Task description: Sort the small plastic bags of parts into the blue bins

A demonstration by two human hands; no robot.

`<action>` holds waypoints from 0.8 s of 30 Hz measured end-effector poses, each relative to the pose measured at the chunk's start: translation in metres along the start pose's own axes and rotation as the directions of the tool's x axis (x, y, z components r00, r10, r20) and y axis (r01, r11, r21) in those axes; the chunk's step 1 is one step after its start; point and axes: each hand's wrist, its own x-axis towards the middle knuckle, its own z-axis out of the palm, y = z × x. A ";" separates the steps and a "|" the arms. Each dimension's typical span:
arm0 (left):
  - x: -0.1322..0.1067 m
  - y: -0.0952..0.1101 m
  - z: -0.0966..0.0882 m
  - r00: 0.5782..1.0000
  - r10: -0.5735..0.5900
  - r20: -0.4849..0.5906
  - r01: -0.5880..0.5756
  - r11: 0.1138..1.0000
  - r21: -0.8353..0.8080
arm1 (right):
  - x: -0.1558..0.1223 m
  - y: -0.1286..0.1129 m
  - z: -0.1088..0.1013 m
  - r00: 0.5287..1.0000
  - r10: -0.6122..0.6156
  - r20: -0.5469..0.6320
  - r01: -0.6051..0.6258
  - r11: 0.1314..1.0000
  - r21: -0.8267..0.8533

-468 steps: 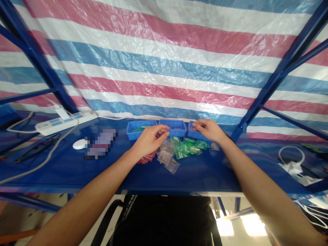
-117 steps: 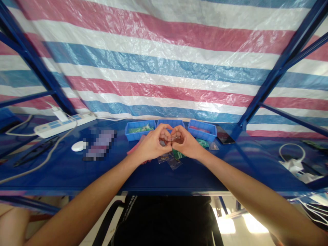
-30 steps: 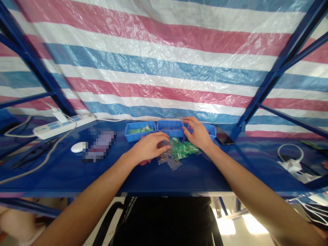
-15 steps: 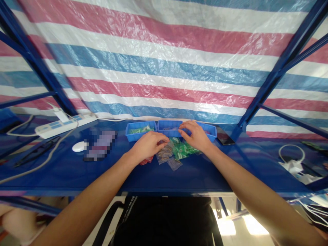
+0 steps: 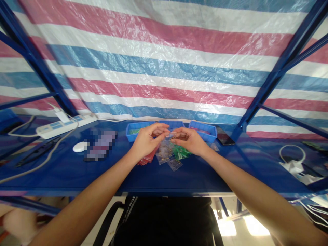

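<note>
My left hand [image 5: 150,139] and my right hand [image 5: 189,140] meet over a pile of small packets, fingertips almost touching. A small clear plastic bag [image 5: 169,136] shows between them, with the thumb and fingers of both hands closed at its edges; its contents are too small to make out. Below lie clear bags [image 5: 165,153] holding thin brass-coloured pieces. Green packets [image 5: 181,152] are heaped under my right hand, and red packets [image 5: 147,160] lie partly hidden beneath my left wrist.
Behind the hands stand a left blue bin [image 5: 132,136], a middle blue bin [image 5: 176,123] and a right blue bin [image 5: 208,136]. A dark phone [image 5: 225,136] lies to the right. On the left are a white oval object [image 5: 79,147], a power strip [image 5: 68,125] and cables.
Both hands have lifted slightly from the packets and come together. My right hand has moved left, away from the right bin, and its fingers have closed into a pinch.
</note>
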 end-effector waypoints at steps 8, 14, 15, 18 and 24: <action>-0.001 -0.008 0.003 0.993 -0.055 0.106 0.057 0.998 -0.022 | 0.003 0.002 0.003 0.999 -0.003 -0.047 0.003 1.000 0.011; 0.000 -0.012 0.005 0.997 -0.022 0.072 0.020 0.999 0.028 | 0.003 0.001 0.009 0.998 0.001 -0.067 0.005 0.996 0.085; -0.001 -0.012 0.005 0.997 -0.020 0.080 0.017 0.999 0.039 | 0.003 0.001 0.011 0.998 -0.002 -0.068 0.009 0.995 0.104; -0.002 -0.012 0.006 0.994 -0.009 0.107 0.002 0.998 0.064 | 0.002 0.000 0.015 0.998 -0.012 -0.068 0.022 0.989 0.147; -0.004 -0.009 0.009 0.987 0.020 0.162 -0.036 0.995 0.094 | -0.001 -0.002 0.021 0.996 -0.051 -0.080 0.058 0.994 0.091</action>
